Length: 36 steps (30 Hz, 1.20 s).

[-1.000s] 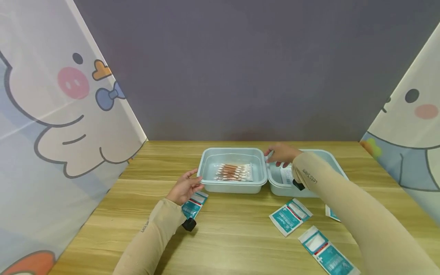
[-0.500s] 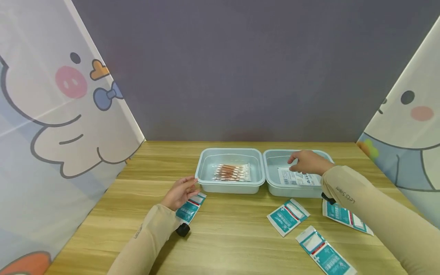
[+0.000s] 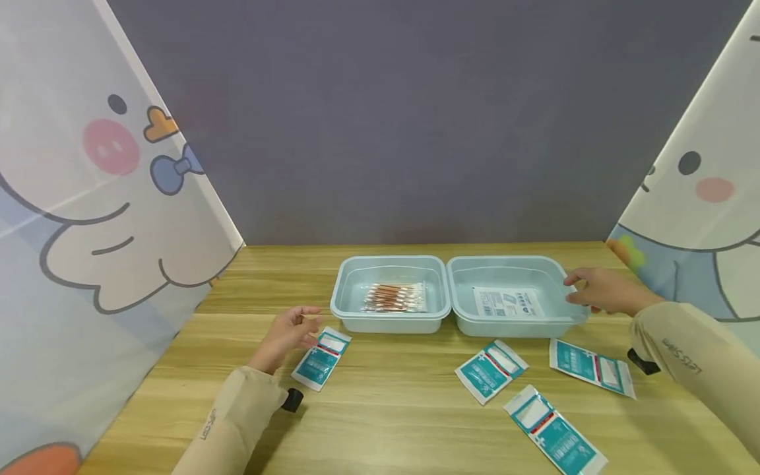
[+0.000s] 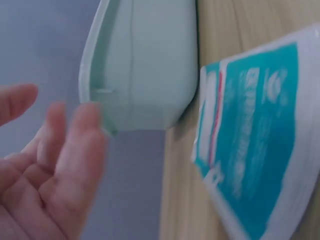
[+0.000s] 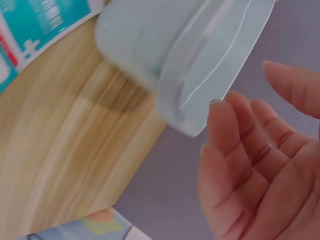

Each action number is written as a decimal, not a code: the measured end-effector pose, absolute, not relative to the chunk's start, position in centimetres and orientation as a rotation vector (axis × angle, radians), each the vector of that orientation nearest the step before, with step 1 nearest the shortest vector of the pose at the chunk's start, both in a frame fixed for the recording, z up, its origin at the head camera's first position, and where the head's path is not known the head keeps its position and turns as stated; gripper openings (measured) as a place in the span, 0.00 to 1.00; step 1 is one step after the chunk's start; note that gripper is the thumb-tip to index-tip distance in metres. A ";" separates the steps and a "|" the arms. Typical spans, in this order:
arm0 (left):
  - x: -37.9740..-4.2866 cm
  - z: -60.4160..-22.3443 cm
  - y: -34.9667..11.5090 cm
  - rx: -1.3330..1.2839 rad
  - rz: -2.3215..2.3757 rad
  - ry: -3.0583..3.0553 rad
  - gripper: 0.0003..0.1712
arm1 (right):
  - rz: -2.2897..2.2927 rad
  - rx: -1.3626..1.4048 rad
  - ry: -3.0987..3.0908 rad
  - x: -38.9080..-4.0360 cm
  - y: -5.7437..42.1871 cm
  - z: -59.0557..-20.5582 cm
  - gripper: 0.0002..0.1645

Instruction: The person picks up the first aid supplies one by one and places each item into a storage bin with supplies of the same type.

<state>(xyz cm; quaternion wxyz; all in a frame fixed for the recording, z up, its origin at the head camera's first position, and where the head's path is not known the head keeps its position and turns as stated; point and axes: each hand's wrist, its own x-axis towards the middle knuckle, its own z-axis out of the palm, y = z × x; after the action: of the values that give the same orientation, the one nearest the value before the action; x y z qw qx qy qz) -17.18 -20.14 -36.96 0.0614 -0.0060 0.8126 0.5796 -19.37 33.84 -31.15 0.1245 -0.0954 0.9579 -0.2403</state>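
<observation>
Two pale blue plastic trays stand side by side in the head view. The left tray (image 3: 392, 325) holds a clear packet of cotton swabs (image 3: 394, 298) with brown sticks. Inside the right tray (image 3: 516, 328) lies a white printed packet (image 3: 507, 302). My left hand (image 3: 286, 336) is off the left tray's corner with fingers loosely bent, holding nothing, beside a teal-and-white packet (image 3: 322, 358). My right hand (image 3: 605, 290) is at the right tray's right end, fingertips right at the rim. In the right wrist view, its fingers (image 5: 222, 127) are loosely bent beside the rim, gripping nothing.
Several more teal-and-white packets lie on the wooden table (image 3: 386, 409): one packet (image 3: 491, 371) before the right tray, another packet (image 3: 592, 368) under the right forearm, a third packet (image 3: 557, 432) nearer the front. A grey panel (image 3: 415, 119) rises behind; cartoon-printed sheets flank the table.
My right hand has moved from the seam between the trays, across the right tray, to its far right end. My left hand has drawn back left from the left tray's corner, uncovering the packet there.
</observation>
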 end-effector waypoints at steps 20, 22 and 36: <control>-17.5 -37.3 -22.1 0.193 1.120 2.727 0.26 | -1.202 0.023 2.492 -17.7 35.7 -33.6 0.46; -17.7 -37.4 -22.3 0.166 1.129 2.709 0.26 | -1.258 0.026 2.474 -17.7 35.7 -34.0 0.46; -16.8 -38.2 -21.1 0.047 0.739 2.736 0.28 | -2.062 -0.034 1.634 -17.2 37.6 -37.5 0.57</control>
<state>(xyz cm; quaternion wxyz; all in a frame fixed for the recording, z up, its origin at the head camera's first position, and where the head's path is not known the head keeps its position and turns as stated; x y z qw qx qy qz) -16.82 -21.06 -38.23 0.1530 0.0163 0.9539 0.2577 -17.15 37.58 -37.51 0.2526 -0.0125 0.6010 -0.7582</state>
